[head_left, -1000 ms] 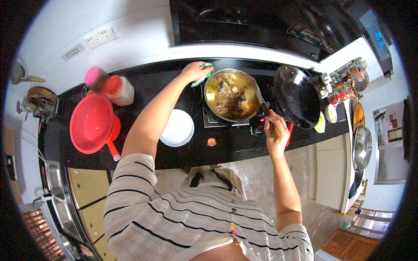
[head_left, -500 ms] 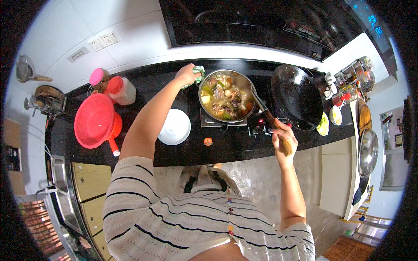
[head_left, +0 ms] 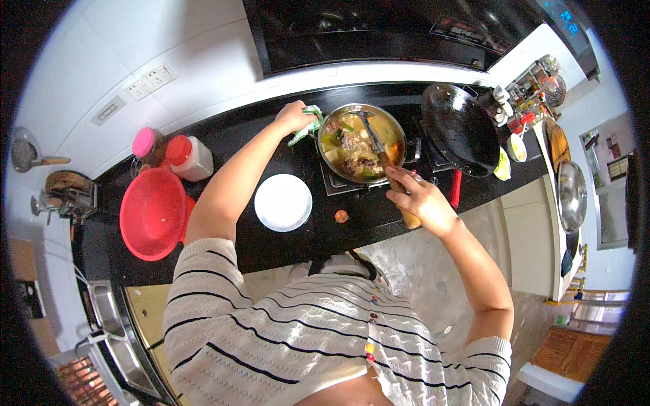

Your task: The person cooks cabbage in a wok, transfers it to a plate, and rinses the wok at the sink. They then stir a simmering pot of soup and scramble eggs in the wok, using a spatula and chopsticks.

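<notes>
Through a green-and-white cloth [head_left: 306, 126], my left hand [head_left: 291, 116] is closed at the left side of a round metal pot [head_left: 359, 107]. A brothy stew [head_left: 349, 143] with meat chunks and green and orange pieces fills the pot. My right hand [head_left: 423, 199] grips the wooden handle of a metal spatula [head_left: 374, 139] from the front right. Its blade reaches into the stew toward the far middle, and its lower edge is hidden in the food. The pot sits over a burner on the black counter.
A dark wok [head_left: 460, 128] stands right of the pot. A white round dish [head_left: 283, 201] lies left of centre, with a red plastic basin [head_left: 152, 216] and red-lidded jar [head_left: 192, 160] farther left. Small bowls [head_left: 516, 149] stand at right; a black range hood [head_left: 365, 30] hangs above.
The spatula has swung from the pot's right rim inward to the far middle of the stew. My right hand has moved left and nearer the pot; my left hand stays on the cloth.
</notes>
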### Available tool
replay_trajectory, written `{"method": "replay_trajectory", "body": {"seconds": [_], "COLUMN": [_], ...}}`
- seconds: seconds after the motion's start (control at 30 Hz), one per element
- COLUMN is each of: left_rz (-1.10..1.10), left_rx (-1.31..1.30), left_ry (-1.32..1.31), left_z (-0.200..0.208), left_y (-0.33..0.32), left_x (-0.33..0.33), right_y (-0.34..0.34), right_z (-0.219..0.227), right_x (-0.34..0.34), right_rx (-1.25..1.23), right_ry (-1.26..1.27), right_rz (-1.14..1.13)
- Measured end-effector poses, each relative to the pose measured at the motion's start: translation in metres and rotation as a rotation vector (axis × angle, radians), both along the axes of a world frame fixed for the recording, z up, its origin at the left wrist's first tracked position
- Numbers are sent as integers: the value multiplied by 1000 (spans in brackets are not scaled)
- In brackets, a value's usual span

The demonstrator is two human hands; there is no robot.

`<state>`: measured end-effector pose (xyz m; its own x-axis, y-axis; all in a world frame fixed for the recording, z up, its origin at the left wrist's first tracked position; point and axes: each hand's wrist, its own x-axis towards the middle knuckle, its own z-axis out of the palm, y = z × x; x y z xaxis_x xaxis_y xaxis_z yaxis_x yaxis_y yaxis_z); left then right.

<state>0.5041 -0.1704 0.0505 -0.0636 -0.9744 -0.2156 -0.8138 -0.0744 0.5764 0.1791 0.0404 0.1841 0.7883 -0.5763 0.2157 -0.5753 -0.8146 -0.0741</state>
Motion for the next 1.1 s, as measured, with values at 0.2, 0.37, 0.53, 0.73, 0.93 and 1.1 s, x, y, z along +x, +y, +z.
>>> {"method": "replay_trajectory", "body": {"seconds": [0.2,0.37,0.53,0.73,0.93,1.1], "left_rz": [-53,-24,-25,-30,-6,-13], "left_rx": [-119,-129,-59,-46,-89,-78], "left_ry": [-45,-73,-75,-74,-95,-83], "left_z": [-8,-8,-5,-1,-2,2], "left_y": [0,6,5,6,9,11], "left_x": [-1,-1,0,-2,-2,-2], "right_y": [-9,2,22,43,52,43], "right_z": [-9,32,49,61,72,55], "right_x": [33,40,28,7,2,1], "right_rx": [42,26,25,14,10,47], "right_ry": [173,240,284,244,277,280], "right_rz": [88,195,190,154,159,163]}}
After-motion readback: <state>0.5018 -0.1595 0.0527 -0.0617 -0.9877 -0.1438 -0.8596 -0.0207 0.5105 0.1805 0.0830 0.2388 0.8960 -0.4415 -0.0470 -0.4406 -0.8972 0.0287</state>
